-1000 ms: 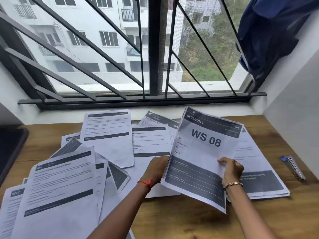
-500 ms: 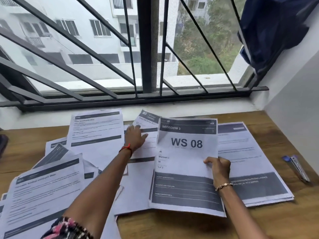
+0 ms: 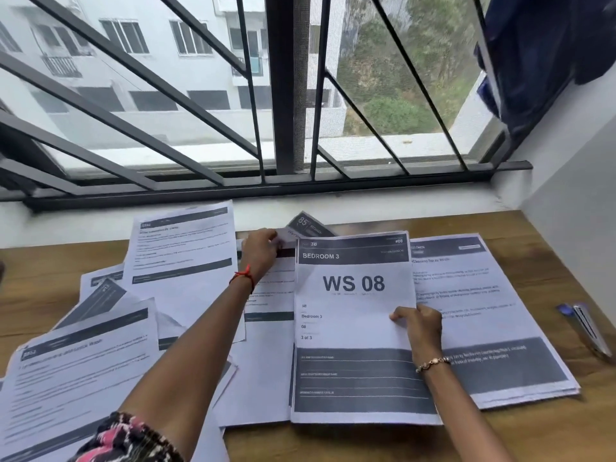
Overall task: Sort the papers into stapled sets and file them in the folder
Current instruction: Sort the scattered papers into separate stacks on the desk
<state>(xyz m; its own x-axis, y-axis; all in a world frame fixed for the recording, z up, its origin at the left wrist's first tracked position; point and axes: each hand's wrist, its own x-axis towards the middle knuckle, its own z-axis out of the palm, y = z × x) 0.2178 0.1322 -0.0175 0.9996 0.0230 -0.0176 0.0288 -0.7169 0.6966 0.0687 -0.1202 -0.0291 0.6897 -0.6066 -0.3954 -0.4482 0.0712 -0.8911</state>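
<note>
Printed sheets lie scattered over a wooden table [image 3: 383,441]. My right hand [image 3: 421,323] pinches the right edge of the "WS 08 / Bedroom 3" sheet [image 3: 353,328], which lies nearly flat near the middle. My left hand [image 3: 261,248] reaches to the far side and grips the corner of the "85 Kitchen" sheet [image 3: 308,225], lifting it off the sheets below. To the right lies a neat stack of papers [image 3: 493,315]. A loose pile [image 3: 83,371] spreads over the left. No folder is in view.
A stapler [image 3: 586,328] lies near the table's right edge, by the white wall [image 3: 573,235]. A barred window [image 3: 286,95] and its sill run along the far side. A dark blue cloth [image 3: 546,45] hangs at the top right.
My right hand has lowered the WS 08 sheet from tilted in the air to nearly flat on the table. My left hand let go of it, reached forward and took hold of the 85 sheet's corner.
</note>
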